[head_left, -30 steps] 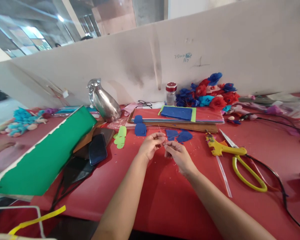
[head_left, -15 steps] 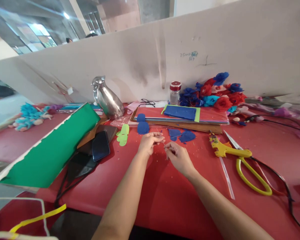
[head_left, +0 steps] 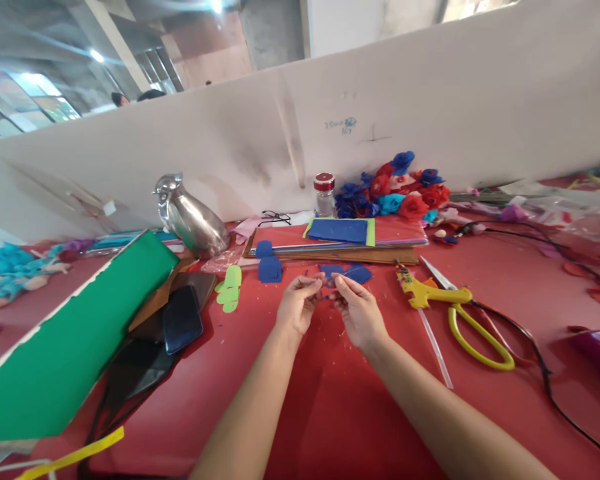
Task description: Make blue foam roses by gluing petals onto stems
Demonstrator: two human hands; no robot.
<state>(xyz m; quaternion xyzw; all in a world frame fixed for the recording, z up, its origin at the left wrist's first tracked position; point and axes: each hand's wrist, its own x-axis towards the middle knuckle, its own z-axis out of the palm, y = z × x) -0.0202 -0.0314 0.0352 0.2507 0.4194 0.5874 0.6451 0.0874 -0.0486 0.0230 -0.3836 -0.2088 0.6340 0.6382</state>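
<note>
Over the red table, my left hand (head_left: 299, 305) is closed in a pinch, thumb against fingers. My right hand (head_left: 360, 312) pinches too, its fingertips a small gap from the left ones. Whatever they grip is too small and blurred to name. Just behind the fingertips lie cut blue paper pieces (head_left: 359, 273), partly hidden by my hands. Left of them are rounded blue pieces (head_left: 270, 269) and several light-green rounded pieces (head_left: 230, 289). To the right, a yellow glue gun (head_left: 425, 292) lies against yellow-handled scissors (head_left: 485, 347).
Behind the hands is a stack of coloured sheets (head_left: 395, 233). A metal jug (head_left: 195, 223), a red-lidded jar (head_left: 325, 195) and paper flowers (head_left: 405, 193) stand along the partition (head_left: 220, 147). A phone (head_left: 183, 319) and a green board (head_left: 80, 340) lie left; a black cord (head_left: 540, 360) crosses the right.
The view has turned right, so the table things sit farther left. My right hand's fingertips have come up level with the left ones, both hands still pinching.
</note>
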